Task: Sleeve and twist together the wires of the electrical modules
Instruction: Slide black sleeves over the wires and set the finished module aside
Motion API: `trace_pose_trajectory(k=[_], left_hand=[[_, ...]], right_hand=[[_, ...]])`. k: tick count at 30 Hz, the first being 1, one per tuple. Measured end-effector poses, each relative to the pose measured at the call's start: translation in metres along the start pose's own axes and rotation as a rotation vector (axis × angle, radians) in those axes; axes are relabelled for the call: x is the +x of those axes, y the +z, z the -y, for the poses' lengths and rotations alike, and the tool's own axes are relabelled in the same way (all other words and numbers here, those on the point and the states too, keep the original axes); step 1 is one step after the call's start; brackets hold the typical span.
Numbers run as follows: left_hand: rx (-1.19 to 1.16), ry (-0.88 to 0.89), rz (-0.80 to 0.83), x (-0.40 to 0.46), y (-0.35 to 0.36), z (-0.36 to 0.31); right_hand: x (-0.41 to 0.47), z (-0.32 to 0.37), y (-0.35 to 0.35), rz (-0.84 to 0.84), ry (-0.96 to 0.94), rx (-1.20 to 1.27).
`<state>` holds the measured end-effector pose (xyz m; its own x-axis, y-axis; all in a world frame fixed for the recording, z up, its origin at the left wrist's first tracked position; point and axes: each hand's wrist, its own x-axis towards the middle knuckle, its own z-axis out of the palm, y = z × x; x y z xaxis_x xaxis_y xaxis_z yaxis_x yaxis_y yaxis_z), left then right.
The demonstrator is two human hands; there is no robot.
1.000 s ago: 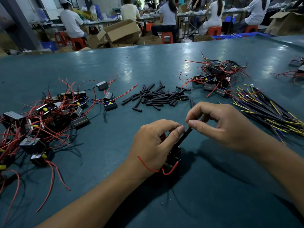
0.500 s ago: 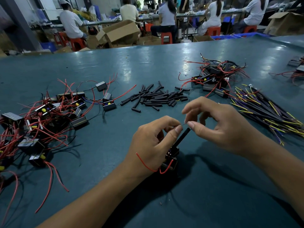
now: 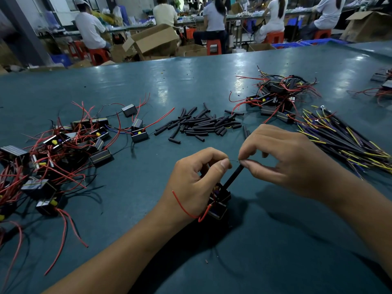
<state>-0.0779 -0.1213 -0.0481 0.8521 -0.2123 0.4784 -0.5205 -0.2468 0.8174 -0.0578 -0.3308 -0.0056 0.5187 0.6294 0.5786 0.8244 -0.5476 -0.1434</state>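
A small black electrical module (image 3: 219, 200) sits under my left hand (image 3: 196, 183) near the table's middle front. A black sleeve (image 3: 233, 177) rises from it at a slant. A thin bare wire end (image 3: 234, 160) spans between my two hands. My left hand pinches it between thumb and forefinger. My right hand (image 3: 286, 162) pinches the other end at the sleeve's top. The module's red wire (image 3: 184, 209) loops round my left wrist.
The green table (image 3: 148, 85) holds a pile of red-wired modules (image 3: 59, 153) at left, loose black sleeves (image 3: 201, 124) in the middle, another module pile (image 3: 280, 96) at back right, and black and yellow wires (image 3: 343, 143) at right. People sit at benches beyond.
Both hands stay on the wire and sleeve. The right hand's fingers have shifted slightly on the wire end; the module has barely moved.
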Motion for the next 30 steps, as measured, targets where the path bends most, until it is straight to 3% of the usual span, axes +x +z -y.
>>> trace_pose_trajectory(k=[17, 30], left_hand=[[-0.036, -0.045, 0.019, 0.0005, -0.0005, -0.0010], [-0.038, -0.036, 0.023, 0.0016, -0.0023, -0.0025]], right_hand=[[-0.0004, 0.0056, 0.0038, -0.033, 0.133, 0.050], [0.0004, 0.0040, 0.0054, -0.009, 0.027, 0.021]])
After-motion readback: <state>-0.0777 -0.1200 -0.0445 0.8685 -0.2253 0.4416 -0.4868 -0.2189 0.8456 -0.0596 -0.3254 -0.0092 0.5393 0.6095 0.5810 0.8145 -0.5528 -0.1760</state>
